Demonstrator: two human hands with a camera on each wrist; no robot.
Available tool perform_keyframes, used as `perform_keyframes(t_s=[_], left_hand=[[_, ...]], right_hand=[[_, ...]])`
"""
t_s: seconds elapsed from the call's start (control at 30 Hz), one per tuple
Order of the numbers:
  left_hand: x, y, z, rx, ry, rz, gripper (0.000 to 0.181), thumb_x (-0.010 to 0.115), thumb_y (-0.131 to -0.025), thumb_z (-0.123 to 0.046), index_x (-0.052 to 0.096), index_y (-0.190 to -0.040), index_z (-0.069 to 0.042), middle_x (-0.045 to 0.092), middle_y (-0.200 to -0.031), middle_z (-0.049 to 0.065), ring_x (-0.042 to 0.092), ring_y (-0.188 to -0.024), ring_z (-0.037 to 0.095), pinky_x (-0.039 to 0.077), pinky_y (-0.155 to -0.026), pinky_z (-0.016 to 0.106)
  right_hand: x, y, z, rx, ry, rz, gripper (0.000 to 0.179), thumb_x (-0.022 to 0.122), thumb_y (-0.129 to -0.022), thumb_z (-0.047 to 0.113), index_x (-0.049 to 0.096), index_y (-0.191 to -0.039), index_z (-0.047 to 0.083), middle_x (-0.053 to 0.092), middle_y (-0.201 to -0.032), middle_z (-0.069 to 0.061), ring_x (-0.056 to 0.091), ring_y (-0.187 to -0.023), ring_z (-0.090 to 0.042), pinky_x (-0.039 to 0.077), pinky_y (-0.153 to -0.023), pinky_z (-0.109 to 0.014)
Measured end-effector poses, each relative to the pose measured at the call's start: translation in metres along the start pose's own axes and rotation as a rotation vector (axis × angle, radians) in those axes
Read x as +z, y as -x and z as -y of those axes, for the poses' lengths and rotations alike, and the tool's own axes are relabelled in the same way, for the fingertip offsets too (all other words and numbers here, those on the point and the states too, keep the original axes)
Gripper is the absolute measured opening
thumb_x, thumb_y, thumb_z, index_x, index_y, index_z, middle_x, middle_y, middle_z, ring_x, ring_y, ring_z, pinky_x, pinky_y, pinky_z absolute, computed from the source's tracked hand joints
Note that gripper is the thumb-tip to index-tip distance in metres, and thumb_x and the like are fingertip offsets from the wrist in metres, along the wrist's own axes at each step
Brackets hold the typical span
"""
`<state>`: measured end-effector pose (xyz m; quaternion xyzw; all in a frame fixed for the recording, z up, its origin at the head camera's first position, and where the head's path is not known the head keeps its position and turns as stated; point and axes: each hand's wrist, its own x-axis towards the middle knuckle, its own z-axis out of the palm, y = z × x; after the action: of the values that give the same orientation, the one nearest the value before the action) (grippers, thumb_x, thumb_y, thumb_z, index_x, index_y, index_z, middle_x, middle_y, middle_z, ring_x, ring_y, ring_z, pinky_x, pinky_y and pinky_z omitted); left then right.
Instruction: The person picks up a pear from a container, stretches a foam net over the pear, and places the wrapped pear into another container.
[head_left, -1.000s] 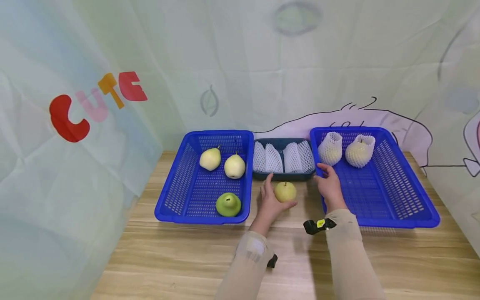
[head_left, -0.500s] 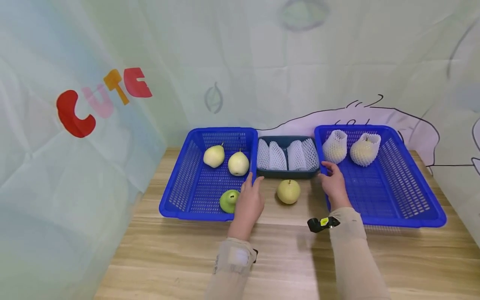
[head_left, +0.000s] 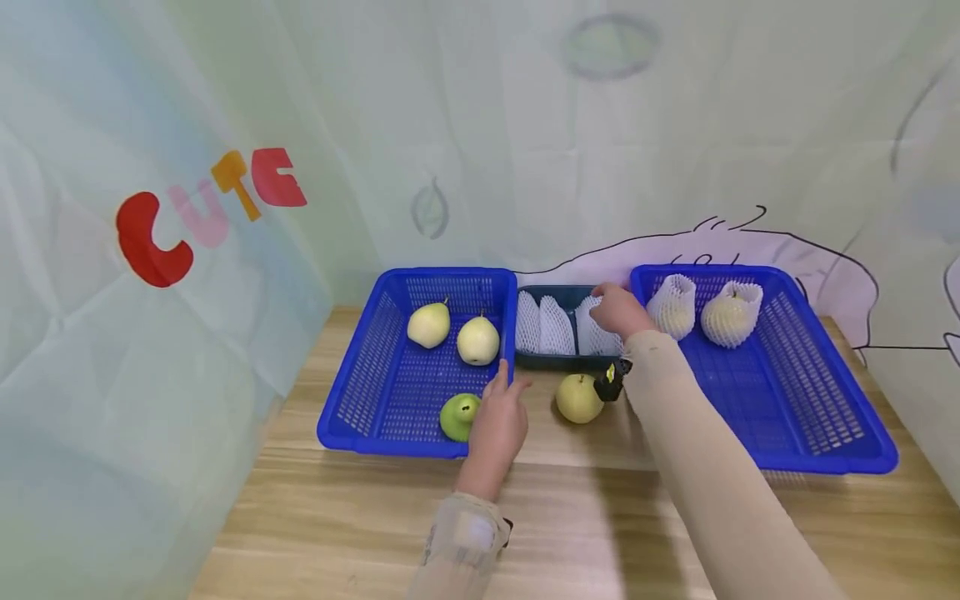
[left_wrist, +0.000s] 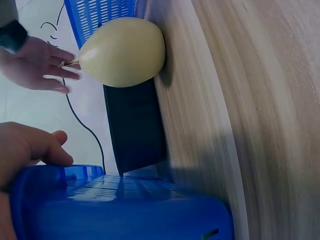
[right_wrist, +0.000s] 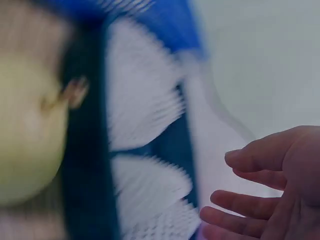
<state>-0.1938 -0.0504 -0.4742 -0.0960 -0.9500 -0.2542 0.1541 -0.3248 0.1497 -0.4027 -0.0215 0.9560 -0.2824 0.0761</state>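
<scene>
My right hand [head_left: 618,310] reaches over the dark green tray [head_left: 551,362], above its right-hand white foam net sleeves [head_left: 595,331]. In the right wrist view this hand's fingers [right_wrist: 245,202] are spread and hold nothing. My left hand [head_left: 497,429] lies at the right rim of the left blue basket [head_left: 420,446], its fingers relaxed near the rim. A pale yellow pear [head_left: 577,398] stands on the table in front of the tray, between both hands. Partly hidden behind the left hand is a green pear [head_left: 457,415] in the left basket.
Two more yellow pears lie in the left basket, one [head_left: 429,325] behind the other [head_left: 477,340]. The right blue basket [head_left: 817,462] holds two pears in foam nets, the nearer-right netted pear [head_left: 731,317] upright. A printed cloth [head_left: 480,125] hangs behind the wooden table [head_left: 337,517].
My left hand has let go of the yellow pear on the table and moved left to the basket rim. My right hand has moved from the right basket's rim leftward over the tray.
</scene>
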Motion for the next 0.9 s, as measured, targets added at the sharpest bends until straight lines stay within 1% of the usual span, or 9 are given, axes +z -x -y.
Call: perform_keyframes(t_s=[0.1,0.17,0.23,0.33,0.43,0.53,0.63,0.77,0.9], left_hand=[[0.001,0.006,0.0,-0.002,0.003,0.01,0.032,0.055,-0.082,0.003,0.067,-0.108,-0.012,0.043,-0.137,0.021,0.049,-0.116,0.036,0.048,-0.085,0.045],[0.003,0.009,-0.001,0.01,-0.001,0.015,0.031,0.056,-0.081,0.003,0.067,-0.106,-0.012,0.044,-0.135,0.022,0.05,-0.116,0.035,0.048,-0.085,0.044],[0.006,0.012,-0.002,0.027,-0.011,0.017,0.032,0.057,-0.08,0.002,0.067,-0.106,-0.012,0.045,-0.134,0.022,0.051,-0.114,0.035,0.047,-0.086,0.043],[0.008,0.014,-0.005,0.046,-0.017,0.009,0.032,0.059,-0.078,0.002,0.067,-0.105,-0.013,0.047,-0.133,0.022,0.052,-0.113,0.035,0.047,-0.086,0.043],[0.006,0.014,-0.007,0.04,-0.017,0.0,0.032,0.06,-0.078,0.002,0.067,-0.105,-0.013,0.046,-0.133,0.022,0.051,-0.113,0.035,0.047,-0.086,0.043],[0.003,0.011,-0.006,0.026,-0.016,-0.002,0.032,0.059,-0.078,0.002,0.067,-0.105,-0.013,0.045,-0.135,0.021,0.05,-0.114,0.034,0.047,-0.087,0.044],[0.002,0.008,-0.004,0.018,-0.011,0.0,0.033,0.058,-0.079,0.002,0.067,-0.106,-0.013,0.044,-0.136,0.021,0.05,-0.116,0.034,0.046,-0.088,0.043],[0.001,0.004,-0.002,0.013,-0.003,0.002,0.033,0.057,-0.08,0.002,0.067,-0.107,-0.013,0.043,-0.137,0.02,0.049,-0.117,0.034,0.046,-0.089,0.043],[-0.002,0.001,0.001,0.0,0.007,-0.005,0.033,0.058,-0.078,0.002,0.067,-0.107,-0.013,0.043,-0.137,0.021,0.048,-0.117,0.035,0.045,-0.09,0.043]], right_hand=[[0.018,-0.016,-0.016,0.008,0.13,0.061,0.04,0.054,-0.085,0.012,0.053,-0.119,-0.009,0.056,-0.118,-0.026,0.053,-0.105,-0.038,0.041,-0.089,-0.048],[0.03,-0.023,-0.028,0.021,0.166,0.096,0.043,0.06,-0.083,0.016,0.053,-0.117,-0.011,0.057,-0.116,-0.027,0.054,-0.104,-0.038,0.042,-0.088,-0.048],[0.038,-0.026,-0.04,0.052,0.133,0.115,0.05,0.067,-0.081,0.018,0.052,-0.118,-0.012,0.056,-0.115,-0.027,0.054,-0.103,-0.039,0.043,-0.088,-0.048],[0.042,-0.025,-0.05,0.105,0.038,0.087,0.052,0.07,-0.078,0.014,0.049,-0.12,-0.009,0.055,-0.117,-0.026,0.052,-0.102,-0.038,0.043,-0.085,-0.047],[0.038,-0.025,-0.052,0.117,-0.053,0.042,0.044,0.064,-0.079,0.009,0.048,-0.118,-0.005,0.055,-0.112,-0.024,0.054,-0.091,-0.034,0.047,-0.072,-0.041],[0.029,-0.026,-0.046,0.105,-0.124,0.001,0.04,0.058,-0.082,0.011,0.044,-0.116,-0.005,0.052,-0.109,-0.023,0.052,-0.085,-0.032,0.045,-0.066,-0.037],[0.018,-0.027,-0.038,0.093,-0.167,-0.057,0.04,0.055,-0.085,0.015,0.04,-0.117,-0.004,0.051,-0.11,-0.025,0.051,-0.092,-0.035,0.045,-0.074,-0.041],[0.003,-0.023,-0.026,0.085,-0.194,-0.121,0.039,0.053,-0.087,0.013,0.037,-0.118,-0.004,0.05,-0.109,-0.026,0.048,-0.099,-0.037,0.04,-0.086,-0.047],[-0.007,-0.018,-0.019,0.093,-0.288,-0.171,0.034,0.052,-0.088,0.011,0.037,-0.115,-0.001,0.044,-0.1,-0.018,0.045,-0.09,-0.031,0.041,-0.075,-0.04]])
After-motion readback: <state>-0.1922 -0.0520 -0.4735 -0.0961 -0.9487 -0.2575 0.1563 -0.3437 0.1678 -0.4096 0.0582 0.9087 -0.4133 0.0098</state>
